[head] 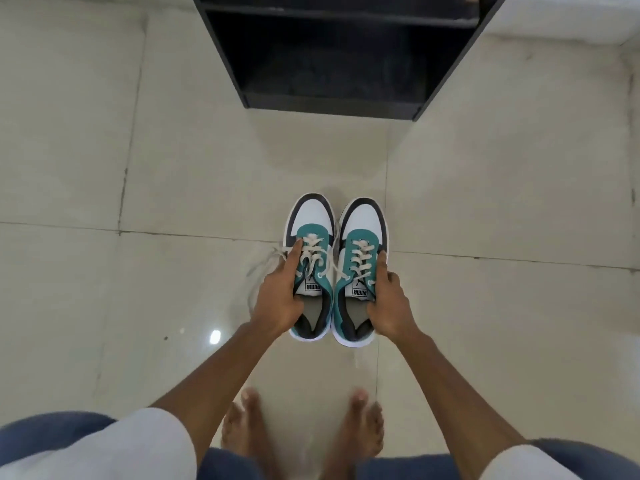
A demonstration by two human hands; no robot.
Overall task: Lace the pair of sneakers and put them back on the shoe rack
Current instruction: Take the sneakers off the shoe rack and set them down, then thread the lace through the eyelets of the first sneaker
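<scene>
Two teal, white and black sneakers with cream laces are side by side, toes pointing away from me. My left hand (278,296) grips the left sneaker (311,220) along its outer side, fingers over the laces and thumb inside the collar. Loose lace ends (263,268) trail out to the left of this hand. My right hand (388,299) holds the right sneaker (363,223) the same way on its outer side. The black shoe rack (332,102) stands ahead at the top of the view, its lowest shelf dark and open towards me.
Pale glossy floor tiles (138,168) spread all around the sneakers and rack. My bare feet (304,431) stand just behind the sneakers, with my knees in blue shorts at the bottom corners. A white wall edge (561,26) runs at the top right.
</scene>
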